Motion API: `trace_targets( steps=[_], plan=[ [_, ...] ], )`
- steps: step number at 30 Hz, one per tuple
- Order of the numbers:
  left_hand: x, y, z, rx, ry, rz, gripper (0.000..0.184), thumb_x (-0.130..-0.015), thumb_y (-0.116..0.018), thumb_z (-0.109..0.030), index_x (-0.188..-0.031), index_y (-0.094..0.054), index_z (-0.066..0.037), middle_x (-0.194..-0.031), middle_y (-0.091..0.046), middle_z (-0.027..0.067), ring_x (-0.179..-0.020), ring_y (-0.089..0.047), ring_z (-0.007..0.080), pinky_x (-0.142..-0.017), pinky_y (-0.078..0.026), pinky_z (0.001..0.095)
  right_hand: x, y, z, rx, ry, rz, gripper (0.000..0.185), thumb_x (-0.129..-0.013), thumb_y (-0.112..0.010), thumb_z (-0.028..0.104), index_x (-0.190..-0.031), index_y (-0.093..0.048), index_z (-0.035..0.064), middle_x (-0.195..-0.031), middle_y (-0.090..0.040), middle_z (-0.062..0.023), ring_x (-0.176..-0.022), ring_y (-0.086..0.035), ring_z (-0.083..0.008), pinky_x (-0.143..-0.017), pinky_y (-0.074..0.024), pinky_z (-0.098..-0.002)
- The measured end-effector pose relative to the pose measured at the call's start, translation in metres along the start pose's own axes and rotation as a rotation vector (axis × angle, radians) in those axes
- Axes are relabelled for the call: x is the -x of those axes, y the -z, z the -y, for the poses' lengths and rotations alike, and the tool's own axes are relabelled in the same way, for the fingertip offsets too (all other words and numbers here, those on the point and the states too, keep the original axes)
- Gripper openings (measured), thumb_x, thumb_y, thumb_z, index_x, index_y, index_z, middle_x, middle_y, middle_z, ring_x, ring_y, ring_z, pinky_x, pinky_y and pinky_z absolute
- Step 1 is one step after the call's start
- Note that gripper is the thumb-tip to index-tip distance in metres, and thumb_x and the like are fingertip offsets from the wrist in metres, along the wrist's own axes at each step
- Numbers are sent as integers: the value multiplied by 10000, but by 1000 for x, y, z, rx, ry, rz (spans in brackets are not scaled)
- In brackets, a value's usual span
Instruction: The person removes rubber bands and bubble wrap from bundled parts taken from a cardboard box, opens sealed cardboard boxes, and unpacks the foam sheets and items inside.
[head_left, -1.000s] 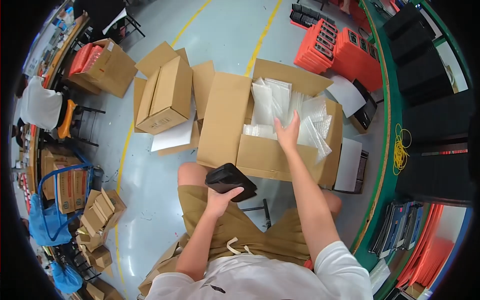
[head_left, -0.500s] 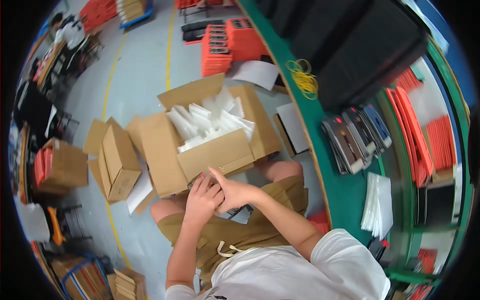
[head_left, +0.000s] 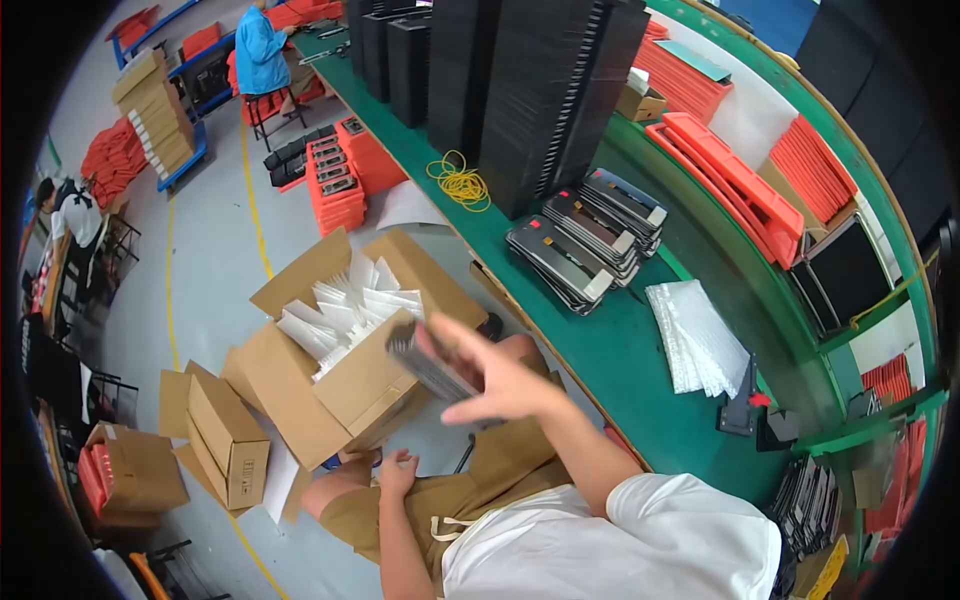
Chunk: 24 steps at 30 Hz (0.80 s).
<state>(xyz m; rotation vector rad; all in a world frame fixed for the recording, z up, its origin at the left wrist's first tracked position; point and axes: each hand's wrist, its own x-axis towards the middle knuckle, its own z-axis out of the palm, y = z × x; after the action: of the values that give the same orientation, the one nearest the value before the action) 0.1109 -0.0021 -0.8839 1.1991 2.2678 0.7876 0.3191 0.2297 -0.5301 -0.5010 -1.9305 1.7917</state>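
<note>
Looks like a dark grey stack of thin, flat pieces, blurred. Sits tilted in the right grip, partly covered by it, with one end sticking out beyond.

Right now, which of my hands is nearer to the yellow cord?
Right. Your right hand is raised short of the yellow cord; your left hand is lower and farther, by your thigh.

Motion blurs the dark, ridged, block-shaped item in your right hand, so its kind is unclear. The open brown cardboard box hides the lower ends of its white translucent sleeves. The top edge crops the blue-clad person; the print on the smaller brown carton is too tiny to read.
</note>
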Motion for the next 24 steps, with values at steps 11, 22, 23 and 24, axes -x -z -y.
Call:
trace_targets(
  steps=[11, 22, 23, 24],
  plan=[
    [-8, 1, -16, 603, 365, 238, 284, -912, -686, -198, -1082, -656, 27, -880, -680, 86, -682, -648, 161, -568, -544, 287, -10, 195, 120, 1097, -241, -539, 1016, -532, -829, 183, -1446, -402, 57, -1120, -650, -152, -927, -625, -236, -877, -497, -321],
    [-3, 5, -20, 520, 363, 278, 334, -901, -700, -245, -1085, -658, 31, -861, -683, 95, -684, -649, 161, -590, -552, 300, -12, 226, 97, 1335, -296, -511, 855, -587, -815, 245, -1364, -508, 59, -1223, -633, -189, -1141, -601, -350, -987, -477, -410],
    [-3, 6, -23, 529, 375, 268, 346, -896, -707, -258, -1083, -661, 28, -856, -684, 95, -683, -650, 158, -595, -552, 302, -13, 219, 100, 1360, -292, -545, 827, -611, -814, 255, -1358, -519, 58, -1233, -626, -199, -1149, -594, -356, -991, -472, -405],
    [-6, 5, -25, 537, 392, 257, 346, -896, -707, -258, -1083, -661, 28, -856, -684, 95, -683, -650, 158, -595, -552, 302, -17, 212, 104, 1385, -280, -571, 799, -635, -814, 265, -1352, -531, 56, -1243, -619, -209, -1158, -588, -362, -995, -468, -401]
  ],
)
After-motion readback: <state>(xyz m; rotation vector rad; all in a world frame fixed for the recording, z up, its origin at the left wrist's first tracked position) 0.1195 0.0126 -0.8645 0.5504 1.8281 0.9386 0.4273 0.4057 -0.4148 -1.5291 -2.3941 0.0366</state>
